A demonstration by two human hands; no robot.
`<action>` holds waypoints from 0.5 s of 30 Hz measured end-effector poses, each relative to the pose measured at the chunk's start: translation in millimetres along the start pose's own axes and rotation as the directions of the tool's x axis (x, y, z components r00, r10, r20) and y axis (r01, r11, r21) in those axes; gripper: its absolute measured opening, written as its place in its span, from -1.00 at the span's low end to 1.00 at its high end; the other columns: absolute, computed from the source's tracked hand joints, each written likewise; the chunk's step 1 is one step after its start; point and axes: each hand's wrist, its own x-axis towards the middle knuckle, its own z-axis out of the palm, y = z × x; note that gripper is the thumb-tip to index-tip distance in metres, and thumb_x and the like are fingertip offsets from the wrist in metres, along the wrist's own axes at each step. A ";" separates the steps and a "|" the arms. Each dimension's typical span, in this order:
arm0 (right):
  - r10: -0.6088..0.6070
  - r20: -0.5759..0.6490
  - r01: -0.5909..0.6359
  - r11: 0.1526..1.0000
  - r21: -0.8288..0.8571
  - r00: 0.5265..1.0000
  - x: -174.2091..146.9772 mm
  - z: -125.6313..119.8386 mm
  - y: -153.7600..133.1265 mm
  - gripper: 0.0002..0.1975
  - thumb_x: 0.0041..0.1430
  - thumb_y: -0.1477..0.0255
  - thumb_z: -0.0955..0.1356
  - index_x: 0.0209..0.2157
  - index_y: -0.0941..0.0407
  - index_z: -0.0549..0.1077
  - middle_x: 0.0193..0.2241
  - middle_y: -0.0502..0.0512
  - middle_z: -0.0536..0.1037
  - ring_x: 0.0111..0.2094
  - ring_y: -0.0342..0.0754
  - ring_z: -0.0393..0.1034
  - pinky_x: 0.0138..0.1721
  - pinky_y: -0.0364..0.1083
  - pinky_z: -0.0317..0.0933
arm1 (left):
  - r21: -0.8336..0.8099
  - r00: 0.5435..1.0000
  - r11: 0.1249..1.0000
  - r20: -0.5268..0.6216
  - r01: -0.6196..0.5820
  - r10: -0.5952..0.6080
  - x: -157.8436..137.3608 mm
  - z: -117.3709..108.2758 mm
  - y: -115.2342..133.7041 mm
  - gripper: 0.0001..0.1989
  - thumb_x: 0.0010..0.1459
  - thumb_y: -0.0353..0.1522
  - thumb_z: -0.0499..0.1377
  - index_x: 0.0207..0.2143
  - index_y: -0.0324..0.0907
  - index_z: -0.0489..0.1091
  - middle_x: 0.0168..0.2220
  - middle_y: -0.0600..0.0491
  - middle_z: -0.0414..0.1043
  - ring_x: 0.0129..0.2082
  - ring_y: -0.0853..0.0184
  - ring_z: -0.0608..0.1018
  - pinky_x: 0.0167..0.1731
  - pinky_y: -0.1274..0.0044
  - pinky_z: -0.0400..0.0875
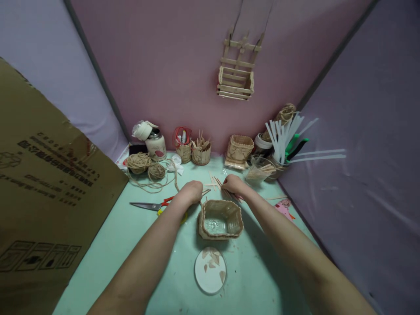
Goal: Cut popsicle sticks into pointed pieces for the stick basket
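Observation:
My left hand (193,192) is closed, and short ends of thin wooden sticks (206,191) jut out beside its fingertips. Over a loose pile of thin wooden sticks (231,195), my right hand (233,184) has its fingers pinched together on the sticks. Just in front of both hands stands a box-shaped basket (203,232) with a braided rim and a clear liner inside. Scissors (147,205) with red and yellow handles lie open, partly hidden under my left forearm. The fingertips of both hands are mostly hidden.
A round white lid (210,278) holds wood scraps. Twine balls (138,162), an open flask (155,145), stick-filled pots (201,153), a small basket (240,148) and a plastic cup (259,171) line the back. A cardboard box (49,183) flanks the left; a stick-built hanger (236,83) hangs above.

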 end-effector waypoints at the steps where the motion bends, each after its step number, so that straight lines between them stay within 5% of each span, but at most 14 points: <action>1: 0.000 -0.009 0.000 1.000 0.008 1.000 -0.8 -0.2 1.1 -0.69 0.24 0.34 0.33 -0.01 0.16 0.39 -0.03 0.15 0.44 -0.12 0.03 0.41 -0.14 0.06 0.35 | -0.034 1.000 0.999 -0.018 0.009 -0.009 1.1 -2.4 -3.0 -0.67 0.21 -0.26 0.13 -0.01 -0.19 0.33 -0.01 -0.07 0.36 -0.10 0.25 0.48 -0.13 0.32 0.44; 8: -0.041 -0.131 0.047 0.998 0.045 0.991 -3.2 -2.5 -1.9 -0.68 0.26 0.33 0.32 0.00 0.16 0.38 -0.04 0.15 0.44 -0.12 0.03 0.42 -0.14 0.08 0.36 | -0.346 0.962 0.938 -0.247 0.022 -0.114 17.8 -7.5 -15.7 -0.77 0.26 -0.38 -0.05 -0.25 -0.26 0.37 -0.37 -0.05 0.48 -0.36 0.28 0.51 -0.36 0.49 0.33; 15: -0.110 -0.195 0.114 0.993 0.008 0.975 24.2 -11.5 -35.6 -0.69 0.26 0.34 0.32 0.00 0.14 0.37 -0.03 0.15 0.44 -0.12 0.02 0.41 -0.13 0.08 0.35 | -0.590 0.873 0.807 -0.385 0.016 -0.299 34.6 -2.0 -18.0 -0.79 0.24 -0.35 -0.02 -0.27 -0.25 0.35 -0.35 -0.03 0.44 -0.31 0.27 0.47 -0.38 0.51 0.27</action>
